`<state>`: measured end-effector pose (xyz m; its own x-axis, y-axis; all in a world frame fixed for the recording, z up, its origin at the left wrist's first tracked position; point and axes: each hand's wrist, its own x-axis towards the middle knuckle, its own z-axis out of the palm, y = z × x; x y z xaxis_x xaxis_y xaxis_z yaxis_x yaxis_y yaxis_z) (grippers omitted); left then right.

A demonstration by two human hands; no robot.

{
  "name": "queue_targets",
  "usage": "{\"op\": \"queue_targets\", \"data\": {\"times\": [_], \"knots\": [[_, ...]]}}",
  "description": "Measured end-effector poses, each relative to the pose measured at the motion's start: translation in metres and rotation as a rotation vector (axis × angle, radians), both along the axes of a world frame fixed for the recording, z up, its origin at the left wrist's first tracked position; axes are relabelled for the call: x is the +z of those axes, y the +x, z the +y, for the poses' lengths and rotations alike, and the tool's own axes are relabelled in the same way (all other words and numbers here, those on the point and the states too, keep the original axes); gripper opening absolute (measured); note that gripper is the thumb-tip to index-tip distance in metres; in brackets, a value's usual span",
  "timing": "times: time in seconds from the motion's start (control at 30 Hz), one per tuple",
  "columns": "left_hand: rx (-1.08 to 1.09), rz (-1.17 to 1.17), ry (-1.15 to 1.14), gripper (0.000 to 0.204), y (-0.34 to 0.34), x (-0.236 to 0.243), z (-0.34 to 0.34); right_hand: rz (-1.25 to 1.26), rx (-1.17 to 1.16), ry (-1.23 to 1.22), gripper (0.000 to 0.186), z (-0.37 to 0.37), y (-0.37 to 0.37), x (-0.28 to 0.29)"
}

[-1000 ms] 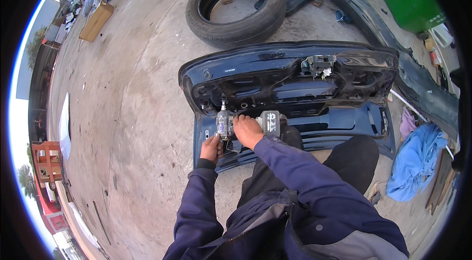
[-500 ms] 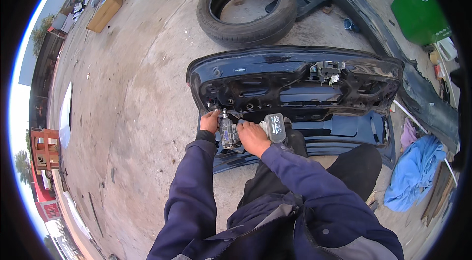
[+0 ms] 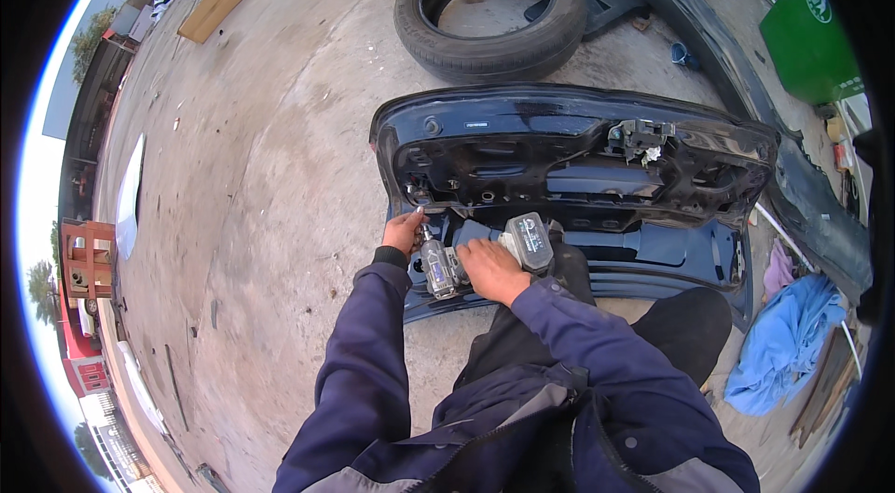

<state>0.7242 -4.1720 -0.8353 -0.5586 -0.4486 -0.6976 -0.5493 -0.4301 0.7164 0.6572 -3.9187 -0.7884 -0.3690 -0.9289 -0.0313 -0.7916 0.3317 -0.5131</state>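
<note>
My right hand [image 3: 489,267] is closed on the grip of a cordless impact wrench [image 3: 438,271], which has a grey battery pack [image 3: 533,241] pointing right and its socket end pointing away from me. My left hand [image 3: 405,230] has its fingertips pinched together beside the socket tip; what they hold is too small to make out. Both hands are over a dark blue car trunk lid [image 3: 559,120], inner side showing, with a latch unit [image 3: 641,141] near its middle. A second dark blue panel [image 3: 611,246] lies under it, by my knees.
A loose tyre [image 3: 489,55] lies beyond the lid. Long black trim pieces [image 3: 699,36] run down the right side, near a green bin [image 3: 804,41] and a blue cloth [image 3: 778,344]. Far left are a cardboard box [image 3: 213,6] and a wooden frame [image 3: 86,260].
My left hand has moved up from the wrench body to its socket tip. The wrench sits lower in view and more tilted. The surrounding scene has shifted right as the view turned.
</note>
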Motion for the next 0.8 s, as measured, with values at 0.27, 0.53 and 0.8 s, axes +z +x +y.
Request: {"op": "queue_targets", "data": {"times": [0.27,0.53,0.8], "knots": [[0.462,0.109,0.086,0.018,0.054,-0.004,-0.012,-0.055,0.042,0.098,0.031,-0.016,0.01,-0.009],[0.518,0.048,0.044,0.024,0.132,0.013,0.042,-0.104,-0.062,0.022,0.027,-0.073,-0.001,-0.024],[0.564,0.072,0.018,0.036,0.1,0.021,0.06,-0.122,-0.159,0.01,0.023,-0.108,-0.006,-0.032]]}}
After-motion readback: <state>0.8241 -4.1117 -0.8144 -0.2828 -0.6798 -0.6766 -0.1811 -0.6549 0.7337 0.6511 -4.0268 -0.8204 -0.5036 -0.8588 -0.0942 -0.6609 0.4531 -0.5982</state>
